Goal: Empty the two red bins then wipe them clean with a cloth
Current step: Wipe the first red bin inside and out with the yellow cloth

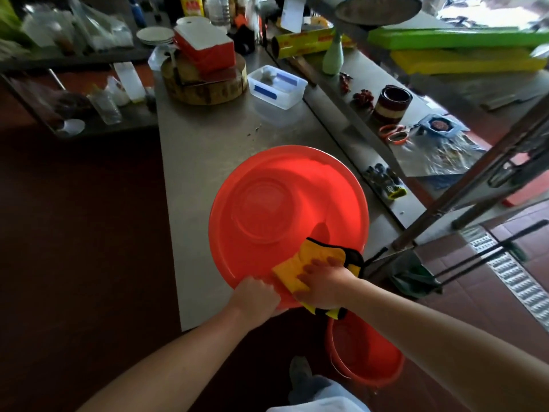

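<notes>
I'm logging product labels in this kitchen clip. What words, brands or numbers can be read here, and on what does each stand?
No text is legible in this view.
On the yellow bottle label: red print, too blurred to read.
On the yellow roll box: red print, too blurred to read.
On the white paper slip: no writing can be made out.
On the red bin and the yellow cloth: no print seen.

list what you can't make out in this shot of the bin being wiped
Head view only.
- Fingers of the left hand: curled over the large red bin at its near rim, tips hidden.
- Bin wall under the yellow cloth: covered by cloth and right hand.
- The second red bin, lower down: partly hidden by the upper bin, cloth and right forearm.
- The bottles at the top edge: cut off, labels blurred.
</notes>
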### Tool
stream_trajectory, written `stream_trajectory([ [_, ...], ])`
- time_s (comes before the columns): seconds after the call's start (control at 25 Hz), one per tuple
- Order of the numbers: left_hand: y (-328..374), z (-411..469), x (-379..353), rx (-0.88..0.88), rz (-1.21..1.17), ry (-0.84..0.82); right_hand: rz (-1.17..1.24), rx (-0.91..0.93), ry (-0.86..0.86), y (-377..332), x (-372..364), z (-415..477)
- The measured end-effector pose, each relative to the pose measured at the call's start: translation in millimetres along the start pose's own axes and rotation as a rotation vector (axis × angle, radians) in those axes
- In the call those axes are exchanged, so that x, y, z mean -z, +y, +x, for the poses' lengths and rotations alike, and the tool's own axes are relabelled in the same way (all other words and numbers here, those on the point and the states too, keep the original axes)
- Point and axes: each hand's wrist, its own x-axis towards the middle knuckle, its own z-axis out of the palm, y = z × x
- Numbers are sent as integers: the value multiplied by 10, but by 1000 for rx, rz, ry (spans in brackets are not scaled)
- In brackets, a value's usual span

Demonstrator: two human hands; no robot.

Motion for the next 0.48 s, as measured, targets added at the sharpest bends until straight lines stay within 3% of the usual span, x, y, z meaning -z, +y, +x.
stream_trajectory([
  [0.32,120,56,18,-5,132,-31,105,-35,-57,-108,-127,752],
  [0.36,141,66,-8,-34,125,-48,104,-44,-28,-116,-148,836],
  [0.48,153,59,-8,-60,149,-85,-23,-46,323,-144,-218,1041],
])
